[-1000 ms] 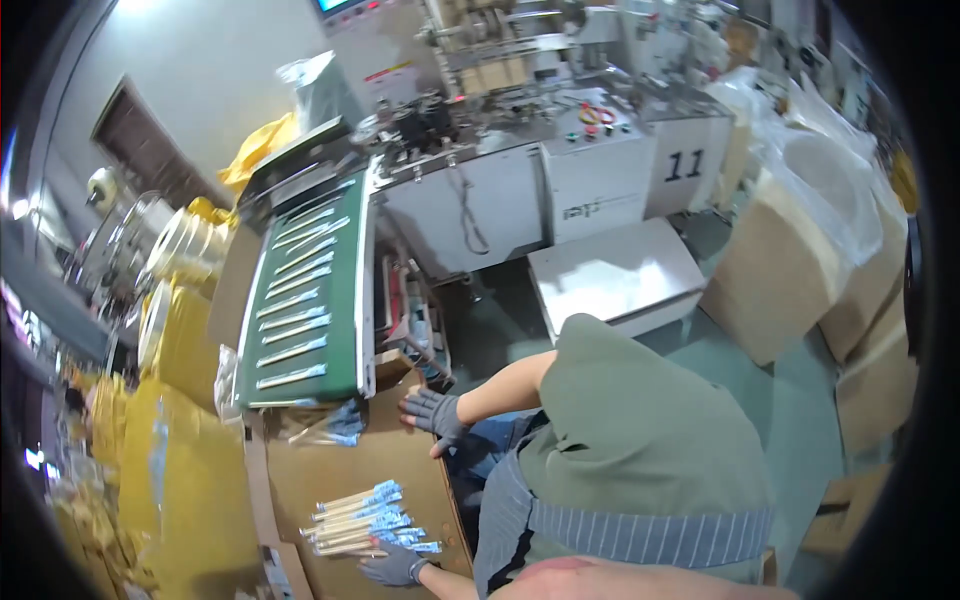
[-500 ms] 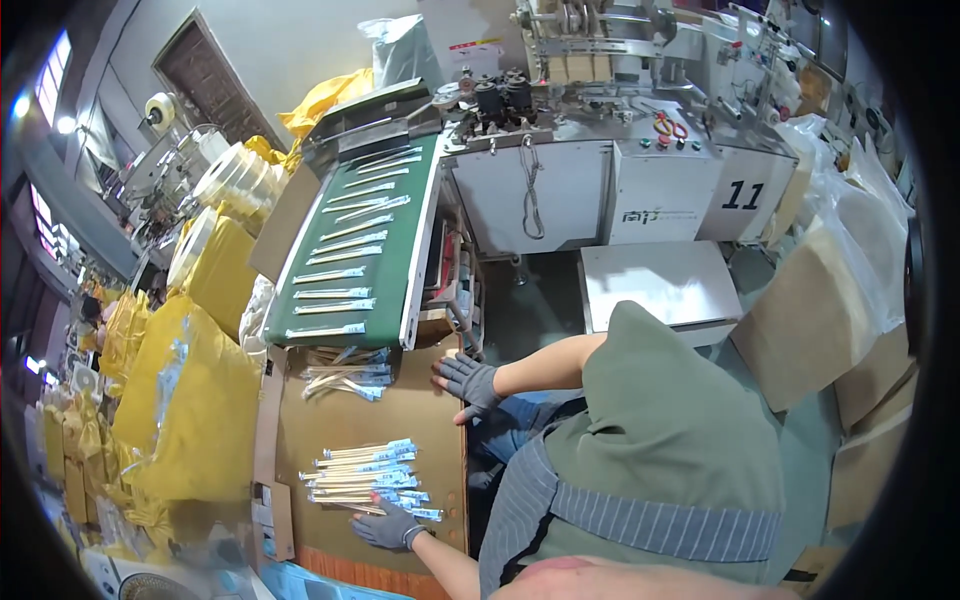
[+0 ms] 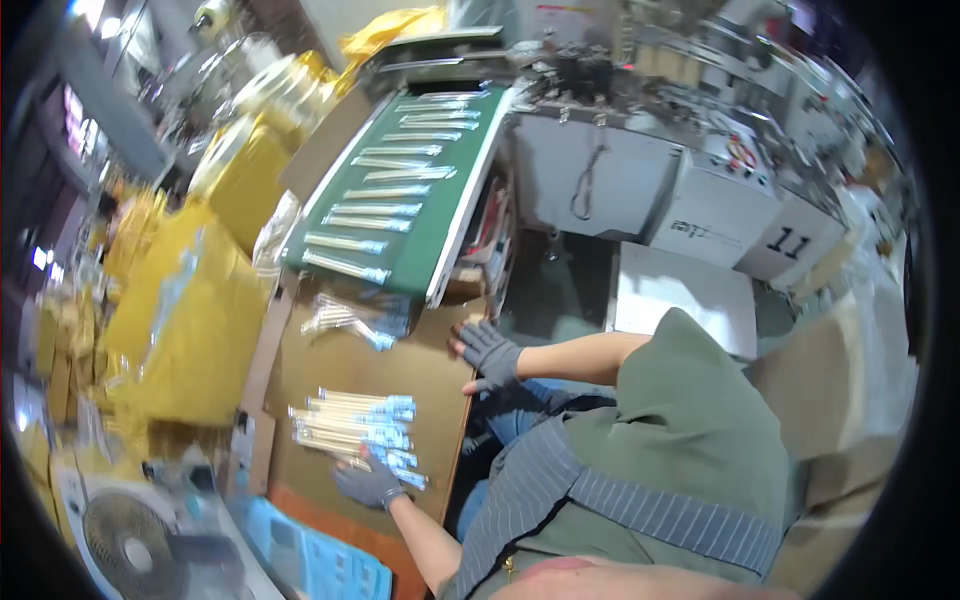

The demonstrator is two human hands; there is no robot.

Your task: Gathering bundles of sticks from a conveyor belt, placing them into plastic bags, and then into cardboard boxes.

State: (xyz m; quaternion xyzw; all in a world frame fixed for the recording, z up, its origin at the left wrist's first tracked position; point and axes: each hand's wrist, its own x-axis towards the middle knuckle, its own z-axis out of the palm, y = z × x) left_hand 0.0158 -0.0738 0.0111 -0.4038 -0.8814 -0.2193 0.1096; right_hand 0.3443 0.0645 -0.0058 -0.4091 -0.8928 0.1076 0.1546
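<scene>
A row of thin pale chopsticks (image 3: pixel 350 420) in clear wrappers with blue ends lies side by side on a brown cardboard-covered table (image 3: pixel 430 360). Along the near side of this row rests my left hand (image 3: pixel 368 482), in a grey fingertip-less glove, fingers extended and thumb against the lowest sticks. My right hand (image 3: pixel 490 355), gloved likewise, lies with fingers spread on the table's right edge, holding nothing. Farther up sits a looser, crossed pile of wrapped chopsticks (image 3: pixel 345 318). Beyond it, more wrapped sticks lie spaced out on a green conveyor belt (image 3: pixel 425 225).
Yellow bags (image 3: pixel 180 310) crowd the left side. At the lower left are a fan (image 3: pixel 125 535) and a blue tray (image 3: pixel 320 555). A packing machine (image 3: pixel 600 180) with red-handled scissors (image 3: pixel 740 152) on top stands at the back; a white box (image 3: pixel 685 295) is before it.
The view has turned and blurred, bringing the fan and blue tray further in. My left hand stays beside the chopstick row, and my right hand stays on the table edge.
</scene>
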